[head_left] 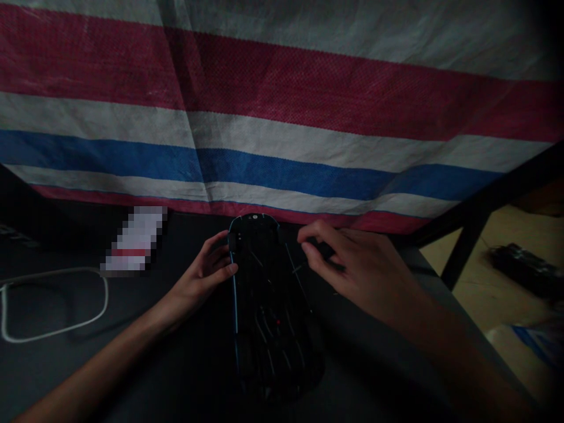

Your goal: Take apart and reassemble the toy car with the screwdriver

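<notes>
A dark toy car (271,288) lies upside down on the dark table, its black underside facing up and a thin blue edge along its left side. My left hand (211,264) grips that left edge near the far end, with the thumb on the rim and the fingers against the side. Just right of the car, my right hand (339,252) hovers apart from it, thumb and forefinger curled toward each other. Whatever may be between those fingertips is too dark and small to make out. A tiny red spot shows on the underside.
A red, white and blue striped sheet (282,129) hangs behind the table (185,364). At left are a white cable (106,299) and a blurred-out pale item (136,241). A dark frame bar (467,247) stands at right, with a black object (524,267) on the floor beyond.
</notes>
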`<state>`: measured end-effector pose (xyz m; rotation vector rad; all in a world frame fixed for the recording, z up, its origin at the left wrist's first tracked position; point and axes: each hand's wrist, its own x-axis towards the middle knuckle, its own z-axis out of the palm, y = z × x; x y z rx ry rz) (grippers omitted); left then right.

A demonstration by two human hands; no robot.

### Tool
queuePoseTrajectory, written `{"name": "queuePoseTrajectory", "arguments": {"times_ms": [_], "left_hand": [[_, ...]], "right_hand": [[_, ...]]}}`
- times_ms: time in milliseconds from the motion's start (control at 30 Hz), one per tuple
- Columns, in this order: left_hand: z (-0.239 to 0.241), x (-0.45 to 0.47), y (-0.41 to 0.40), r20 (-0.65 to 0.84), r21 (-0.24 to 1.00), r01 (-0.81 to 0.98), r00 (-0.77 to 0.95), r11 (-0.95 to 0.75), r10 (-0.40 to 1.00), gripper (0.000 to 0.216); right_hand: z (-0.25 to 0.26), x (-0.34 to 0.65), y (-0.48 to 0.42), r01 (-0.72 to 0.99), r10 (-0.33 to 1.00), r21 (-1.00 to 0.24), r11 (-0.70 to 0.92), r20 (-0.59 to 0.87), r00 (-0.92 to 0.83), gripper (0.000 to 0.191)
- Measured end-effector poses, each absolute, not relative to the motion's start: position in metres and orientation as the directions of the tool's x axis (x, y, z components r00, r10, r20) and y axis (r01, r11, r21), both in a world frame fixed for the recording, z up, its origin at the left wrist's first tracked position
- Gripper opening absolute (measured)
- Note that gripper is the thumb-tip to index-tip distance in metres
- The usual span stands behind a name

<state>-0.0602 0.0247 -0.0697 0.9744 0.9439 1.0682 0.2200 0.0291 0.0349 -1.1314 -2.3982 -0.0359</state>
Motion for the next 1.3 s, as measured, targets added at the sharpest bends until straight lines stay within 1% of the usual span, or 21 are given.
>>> {"name": "queuePoseTrajectory", "arguments": {"times_ms": [67, 100, 133, 200, 233, 300, 367, 500, 600, 633, 700, 800, 833, 900, 967, 1000, 1033, 1067, 1100, 1167, 1300], "left_hand": [[-0.0694, -0.06, 0.0247, -0.128, 0.947, -0.262, 0.215, 0.184, 0.968, 0.069], [-0.0693, -0.0599, 0.0247, -0.122, 0.947, -0.266, 0.218, 0.179, 0.968, 0.069], [-0.0693, -0.0598, 0.0248, -0.116, 0.947, -0.269, 0.219, 0.174, 0.969, 0.069], [-0.0691, -0.0597, 0.0249, -0.114, 0.948, -0.268, 0.22, 0.172, 0.969, 0.069], [-0.0689, -0.0596, 0.0249, -0.117, 0.949, -0.264, 0.222, 0.175, 0.968, 0.069], [-0.0685, -0.0594, 0.0246, -0.117, 0.951, -0.256, 0.22, 0.173, 0.968, 0.068], [-0.0681, -0.0594, 0.0241, -0.106, 0.955, -0.25, 0.221, 0.162, 0.969, 0.066], [-0.0696, -0.0603, 0.0244, -0.107, 0.955, -0.246, 0.227, 0.164, 0.968, 0.065], [-0.0717, -0.0611, 0.0256, -0.131, 0.95, -0.253, 0.216, 0.185, 0.968, 0.07], [-0.0719, -0.0611, 0.0259, -0.136, 0.947, -0.258, 0.214, 0.19, 0.967, 0.071], [-0.0715, -0.0607, 0.026, -0.142, 0.943, -0.266, 0.215, 0.198, 0.966, 0.072], [-0.0692, -0.0597, 0.0253, -0.139, 0.944, -0.266, 0.224, 0.197, 0.965, 0.071], [-0.0686, -0.0595, 0.0251, -0.135, 0.944, -0.266, 0.228, 0.195, 0.964, 0.071], [-0.0683, -0.0598, 0.025, -0.121, 0.945, -0.27, 0.234, 0.184, 0.965, 0.069], [-0.0692, -0.0607, 0.0254, -0.113, 0.946, -0.27, 0.239, 0.178, 0.964, 0.068], [-0.07, -0.0611, 0.0258, -0.114, 0.947, -0.266, 0.241, 0.179, 0.964, 0.068], [-0.0708, -0.0615, 0.0261, -0.117, 0.948, -0.261, 0.242, 0.181, 0.963, 0.069], [-0.0715, -0.0618, 0.0264, -0.119, 0.949, -0.257, 0.243, 0.182, 0.963, 0.069], [-0.0721, -0.0619, 0.0267, -0.119, 0.95, -0.254, 0.242, 0.181, 0.963, 0.07], [-0.0726, -0.0617, 0.0268, -0.119, 0.951, -0.252, 0.237, 0.179, 0.964, 0.071], [-0.0712, -0.0612, 0.0262, -0.132, 0.949, -0.253, 0.226, 0.189, 0.965, 0.072]], "right_hand": [[0.0334, 0.2197, 0.03, 0.772, 0.732, -0.142, 0.62, 0.459, -0.504, 0.011], [0.0332, 0.2196, 0.0304, 0.756, 0.72, -0.145, 0.639, 0.458, -0.521, 0.011], [0.0334, 0.2195, 0.0308, 0.717, 0.697, -0.162, 0.678, 0.452, -0.557, 0.012], [0.0339, 0.2196, 0.0313, 0.626, 0.643, -0.208, 0.752, 0.443, -0.625, 0.022], [0.034, 0.2198, 0.0315, 0.609, 0.631, -0.213, 0.764, 0.448, -0.634, 0.023], [0.0335, 0.2202, 0.0319, 0.651, 0.647, -0.182, 0.737, 0.466, -0.603, 0.016], [0.0322, 0.2207, 0.0324, 0.688, 0.671, -0.164, 0.707, 0.46, -0.581, 0.014], [0.0296, 0.221, 0.0331, 0.623, 0.635, -0.195, 0.758, 0.438, -0.636, 0.026], [0.0309, 0.2213, 0.0315, 0.705, 0.685, -0.154, 0.692, 0.446, -0.575, 0.016], [0.0324, 0.2216, 0.0306, 0.726, 0.702, -0.145, 0.672, 0.439, -0.561, 0.016], [0.0362, 0.2224, 0.0289, 0.707, 0.697, -0.158, 0.69, 0.41, -0.589, 0.02], [0.0392, 0.2234, 0.0282, 0.617, 0.639, -0.2, 0.761, 0.398, -0.659, 0.031], [0.0387, 0.2237, 0.0286, 0.62, 0.637, -0.192, 0.761, 0.408, -0.654, 0.029], [0.0362, 0.2244, 0.0301, 0.687, 0.671, -0.144, 0.712, 0.428, -0.606, 0.018], [0.034, 0.2253, 0.0319, 0.754, 0.716, -0.113, 0.648, 0.429, -0.551, 0.02], [0.0336, 0.2258, 0.0328, 0.76, 0.724, -0.115, 0.639, 0.424, -0.545, 0.021], [0.0336, 0.2262, 0.0336, 0.747, 0.718, -0.129, 0.652, 0.421, -0.554, 0.018], [0.0337, 0.2265, 0.0343, 0.717, 0.7, -0.15, 0.681, 0.421, -0.577, 0.013], [0.0338, 0.2266, 0.0348, 0.678, 0.675, -0.172, 0.715, 0.423, -0.604, 0.013], [0.0329, 0.2263, 0.0352, 0.632, 0.646, -0.197, 0.749, 0.43, -0.631, 0.021], [0.0306, 0.225, 0.033, 0.725, 0.725, -0.188, 0.663, 0.405, -0.557, 0.014]]}}
